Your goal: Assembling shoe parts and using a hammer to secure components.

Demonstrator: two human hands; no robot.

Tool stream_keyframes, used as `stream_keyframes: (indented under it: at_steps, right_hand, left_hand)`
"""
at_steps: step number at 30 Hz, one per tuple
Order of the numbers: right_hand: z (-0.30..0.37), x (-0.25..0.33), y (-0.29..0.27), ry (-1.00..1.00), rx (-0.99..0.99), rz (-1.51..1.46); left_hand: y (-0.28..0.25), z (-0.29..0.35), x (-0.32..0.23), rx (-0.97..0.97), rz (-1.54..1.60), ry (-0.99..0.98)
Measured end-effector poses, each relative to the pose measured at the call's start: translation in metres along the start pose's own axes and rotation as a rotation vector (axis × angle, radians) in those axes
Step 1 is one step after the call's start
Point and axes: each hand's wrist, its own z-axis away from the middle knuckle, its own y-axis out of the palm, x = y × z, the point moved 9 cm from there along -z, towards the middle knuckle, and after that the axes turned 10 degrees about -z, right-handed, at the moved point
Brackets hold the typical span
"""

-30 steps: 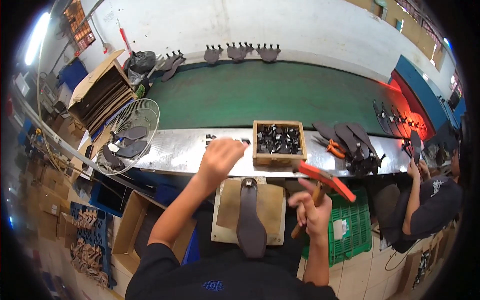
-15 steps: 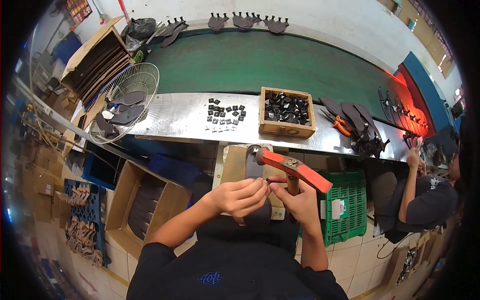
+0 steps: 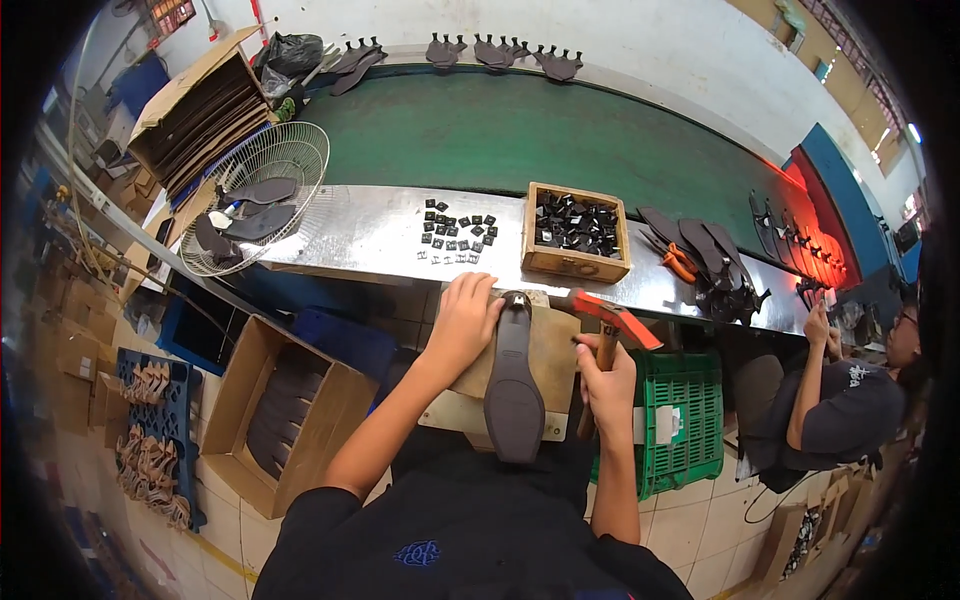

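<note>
A dark grey shoe insole (image 3: 515, 385) lies lengthwise on a tan work block (image 3: 555, 355), its narrow end away from me with a small shiny piece at the tip. My left hand (image 3: 466, 322) rests on the block beside that narrow end, fingers stretched out and pressed to no tool; whether the thumb touches the insole I cannot tell. My right hand (image 3: 612, 390) grips the wooden handle of a hammer (image 3: 625, 322), its red head raised right of the block. A tiny dark bit shows by the right thumb tip, too small to name.
On the metal bench stand a wooden box (image 3: 577, 264) of small black parts and rows of black pieces (image 3: 455, 228). Orange-handled pliers (image 3: 680, 262) and dark insoles (image 3: 705, 245) lie rightward. A green crate (image 3: 685, 420), a carton (image 3: 320, 425) and a seated co-worker (image 3: 850, 400) flank me.
My hands have parted from their pinch over the insole. The left went forward to the insole's narrow end; the right moved slightly right with the hammer. The insole is now uncovered.
</note>
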Motion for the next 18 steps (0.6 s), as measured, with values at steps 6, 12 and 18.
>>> stream_keyframes:
  at_steps: [6,12,18]
  right_hand:
    - [-0.005,-0.069,-0.011,-0.067,-0.104,-0.188]
    - [-0.034,-0.047,0.009,-0.175,-0.049,-0.226]
    - [-0.070,-0.024,0.029,-0.234,-0.022,-0.027]
  left_hand:
    - [0.014,0.010,0.013,0.155,0.056,-0.102]
    - [0.013,0.023,0.042,0.199,0.043,-0.323]
    - [0.048,0.050,0.069,0.150,0.790,-0.629]
